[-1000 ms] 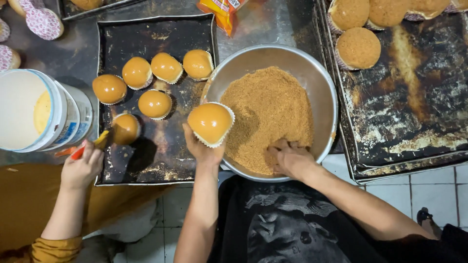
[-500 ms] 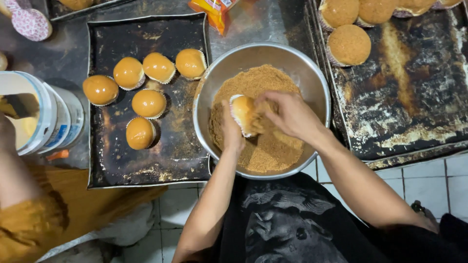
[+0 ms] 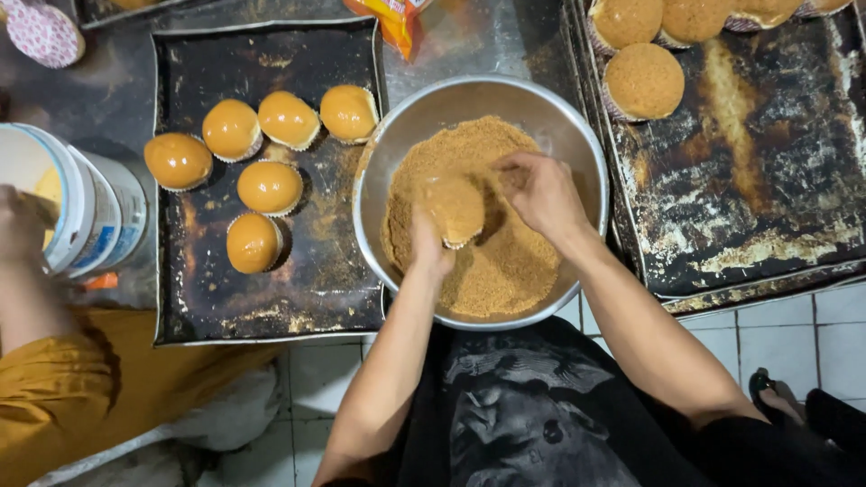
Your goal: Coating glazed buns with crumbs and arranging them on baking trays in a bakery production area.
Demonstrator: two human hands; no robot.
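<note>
6 glazed buns (image 3: pixel 270 187) on dark tray (image 3: pixel 271 298), white tub (image 3: pixel 86 212), crumb-coated buns (image 3: pixel 643 81)
</note>
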